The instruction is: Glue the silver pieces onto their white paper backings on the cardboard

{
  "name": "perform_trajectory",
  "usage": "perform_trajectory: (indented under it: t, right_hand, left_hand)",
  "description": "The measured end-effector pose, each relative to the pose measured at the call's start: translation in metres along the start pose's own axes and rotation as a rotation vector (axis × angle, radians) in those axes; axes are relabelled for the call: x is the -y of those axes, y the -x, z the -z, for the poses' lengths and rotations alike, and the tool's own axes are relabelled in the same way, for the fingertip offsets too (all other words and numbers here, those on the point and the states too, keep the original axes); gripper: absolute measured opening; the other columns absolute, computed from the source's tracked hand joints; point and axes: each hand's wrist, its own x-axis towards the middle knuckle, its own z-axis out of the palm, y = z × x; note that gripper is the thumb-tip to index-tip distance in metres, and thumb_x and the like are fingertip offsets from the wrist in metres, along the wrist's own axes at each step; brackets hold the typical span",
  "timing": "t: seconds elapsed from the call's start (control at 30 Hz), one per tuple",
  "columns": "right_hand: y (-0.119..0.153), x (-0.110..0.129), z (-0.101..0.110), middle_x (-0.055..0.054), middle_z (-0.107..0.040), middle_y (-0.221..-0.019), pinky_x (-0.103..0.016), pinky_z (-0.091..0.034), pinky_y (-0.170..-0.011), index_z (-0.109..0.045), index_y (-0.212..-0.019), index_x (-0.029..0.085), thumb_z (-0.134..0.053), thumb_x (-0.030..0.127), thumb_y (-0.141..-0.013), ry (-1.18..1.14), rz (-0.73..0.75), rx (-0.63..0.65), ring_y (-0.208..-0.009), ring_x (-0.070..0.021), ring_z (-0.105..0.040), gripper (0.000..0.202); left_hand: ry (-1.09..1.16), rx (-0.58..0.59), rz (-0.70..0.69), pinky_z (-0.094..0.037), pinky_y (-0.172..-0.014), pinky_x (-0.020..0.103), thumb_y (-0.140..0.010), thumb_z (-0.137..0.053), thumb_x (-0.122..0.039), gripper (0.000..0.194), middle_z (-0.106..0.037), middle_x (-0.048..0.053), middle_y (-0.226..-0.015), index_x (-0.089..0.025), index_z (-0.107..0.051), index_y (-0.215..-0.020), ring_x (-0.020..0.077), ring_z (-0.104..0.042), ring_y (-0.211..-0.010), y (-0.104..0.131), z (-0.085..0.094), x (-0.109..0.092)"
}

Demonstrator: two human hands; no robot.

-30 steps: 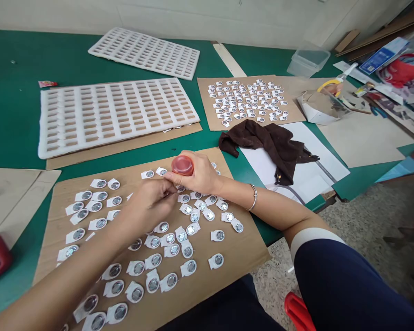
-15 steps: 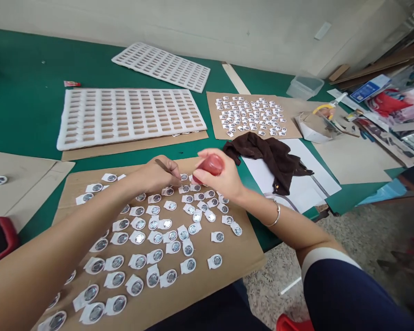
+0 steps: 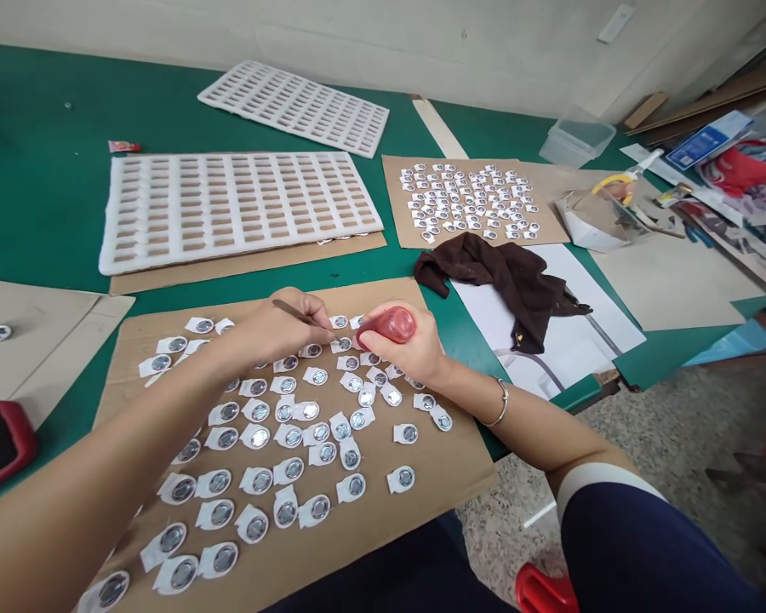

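My left hand (image 3: 284, 330) is closed round thin dark tweezers (image 3: 292, 312), whose tips point down at a small round silver piece on a white tab (image 3: 342, 345). Close on its right, my right hand (image 3: 426, 351) wraps round a red, bulb-shaped squeeze bottle (image 3: 396, 324). The bottle tilts toward the tweezer tips; its nozzle end is hidden by my fingers. Many more silver discs on white tabs (image 3: 319, 508) lie scattered over the brown cardboard sheet (image 3: 437, 502) under both hands. My left forearm covers some of them.
A white slotted foam tray (image 3: 242, 213) and a second one (image 3: 297, 106) lie behind on the green table (image 3: 31, 170). Another cardboard (image 3: 392, 191) carries similar pieces. A brown cloth (image 3: 494, 281) is at right, a red-framed device (image 3: 13, 443) at left, a clear box (image 3: 578, 140) farther back.
The view has shifted slightly. My left hand has tipped the tweezers so more of their length shows. My right hand has turned the red squeeze bottle a little flatter, still beside the tips.
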Motion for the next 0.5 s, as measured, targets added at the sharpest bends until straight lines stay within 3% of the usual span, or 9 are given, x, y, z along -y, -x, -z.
perform_trajectory:
  t: [0.2, 0.5]
  right_hand:
    - [0.0007, 0.0027, -0.0013, -0.004, -0.073, -0.087, -0.036, -0.057, -0.079, -0.065, -0.083, 0.021, -0.076, 0.041, -0.068, -0.002, -0.023, 0.033, -0.081, -0.0184, -0.069, 0.028]
    - [-0.0004, 0.0024, -0.0022, -0.003, -0.072, -0.086, -0.035, -0.056, -0.078, -0.066, -0.083, 0.021, -0.076, 0.040, -0.069, 0.045, -0.003, 0.035, -0.079, -0.0176, -0.068, 0.026]
  left_hand:
    - [0.027, 0.004, 0.066, -0.036, -0.048, 0.027, -0.059, -0.071, -0.032, 0.017, -0.062, 0.003, -0.061, -0.018, -0.064, -0.062, 0.0151, -0.052, -0.055, 0.0056, -0.0015, -0.0044]
    - [-0.012, -0.003, 0.051, -0.038, -0.048, 0.028, -0.063, -0.069, -0.034, 0.016, -0.063, 0.003, -0.061, -0.019, -0.063, -0.064, 0.0163, -0.055, -0.056, 0.0087, -0.0040, 0.0017]
